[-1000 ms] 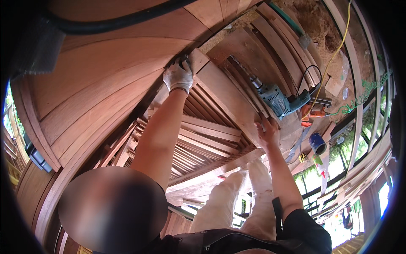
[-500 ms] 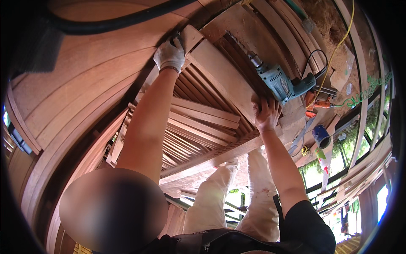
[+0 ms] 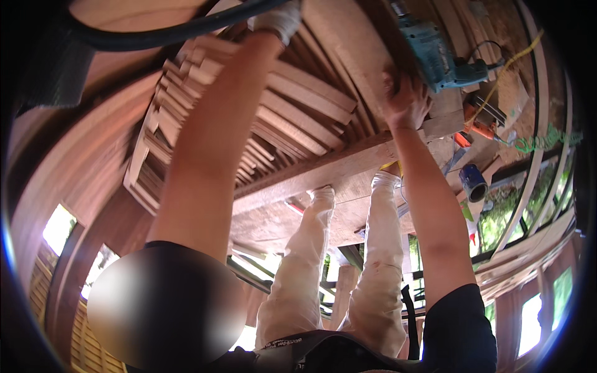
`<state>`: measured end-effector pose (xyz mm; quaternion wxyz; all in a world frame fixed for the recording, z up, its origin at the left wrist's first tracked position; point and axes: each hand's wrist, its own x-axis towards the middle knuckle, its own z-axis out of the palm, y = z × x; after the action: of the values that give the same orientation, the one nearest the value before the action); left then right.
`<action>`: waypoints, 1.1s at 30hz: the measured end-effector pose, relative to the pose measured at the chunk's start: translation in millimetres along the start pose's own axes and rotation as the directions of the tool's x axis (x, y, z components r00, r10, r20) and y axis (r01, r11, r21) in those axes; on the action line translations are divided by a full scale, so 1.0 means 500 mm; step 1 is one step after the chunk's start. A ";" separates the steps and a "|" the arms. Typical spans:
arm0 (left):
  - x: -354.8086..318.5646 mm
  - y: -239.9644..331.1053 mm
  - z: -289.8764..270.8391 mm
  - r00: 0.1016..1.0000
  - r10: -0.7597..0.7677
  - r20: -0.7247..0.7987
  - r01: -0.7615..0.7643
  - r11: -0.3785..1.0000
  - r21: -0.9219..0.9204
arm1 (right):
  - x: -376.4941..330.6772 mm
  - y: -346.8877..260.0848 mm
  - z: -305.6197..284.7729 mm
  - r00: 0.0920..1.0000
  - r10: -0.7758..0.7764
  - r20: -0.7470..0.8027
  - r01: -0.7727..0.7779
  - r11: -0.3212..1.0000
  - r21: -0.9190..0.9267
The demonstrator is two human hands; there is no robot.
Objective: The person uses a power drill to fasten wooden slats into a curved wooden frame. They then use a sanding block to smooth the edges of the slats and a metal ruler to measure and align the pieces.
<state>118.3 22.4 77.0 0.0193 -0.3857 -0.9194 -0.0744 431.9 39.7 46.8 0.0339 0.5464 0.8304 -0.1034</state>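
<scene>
My left hand (image 3: 277, 23), in a white glove, reaches to the far end of the woodwork at the top of the view. A black hose crosses in front of it, and its fingers are hidden. My bare right hand (image 3: 407, 104) grips the near right edge of a wide wooden board (image 3: 354, 46), thumb on the face and fingers over the side. Just beyond that hand lies a teal power drill (image 3: 432, 53). Left of the board, thin wooden strips (image 3: 292, 118) lie stacked at angles.
The black hose (image 3: 180, 32) arcs across the upper left. To the right are an orange tool (image 3: 480, 128) with a green coiled line (image 3: 541, 143), a yellow cord (image 3: 513, 59) and a blue can (image 3: 474, 183). A long wooden beam (image 3: 317, 165) edges the strips in front of my legs.
The view has tilted, so the board, strips and drill sit higher in it. My left hand has slipped up behind the hose. My right hand stays at the board's near edge.
</scene>
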 end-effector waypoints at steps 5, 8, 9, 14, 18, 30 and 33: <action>-0.475 0.025 -0.184 0.868 0.115 0.483 0.088 0.922 -0.378 | 0.003 -0.003 0.000 0.997 0.001 0.078 -0.003 1.000 0.026; -0.815 0.065 -0.338 0.711 0.044 0.702 0.312 0.874 -0.371 | 0.008 -0.012 -0.012 0.991 -0.024 0.133 0.024 1.000 0.002; -0.892 0.069 -0.390 0.682 -0.008 0.731 0.444 0.799 -0.406 | 0.014 0.004 -0.002 0.991 -0.041 0.131 0.040 0.999 0.006; -1.164 0.052 -0.562 0.259 -0.222 0.940 0.769 0.636 -0.062 | 0.045 0.107 0.040 0.932 -0.335 0.139 0.308 0.934 0.180; -1.205 0.078 -0.624 0.191 -0.432 0.881 0.883 0.467 0.038 | -0.056 0.127 -0.096 0.877 -0.434 0.206 0.391 0.894 0.221; -1.052 -0.020 -0.645 0.382 -0.204 0.901 0.881 0.375 -0.288 | -0.632 0.597 -0.322 0.687 -0.060 0.724 0.040 0.998 0.044; -0.959 -0.042 -0.691 0.429 -0.107 0.897 0.733 0.622 -0.277 | -0.753 0.645 -0.361 0.709 0.176 0.682 -0.202 0.978 -0.042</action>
<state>432.4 -383.3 371.3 -0.5595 -0.0901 -0.7998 -0.1977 888.0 -138.4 243.3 0.3371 0.5526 0.6974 -0.3076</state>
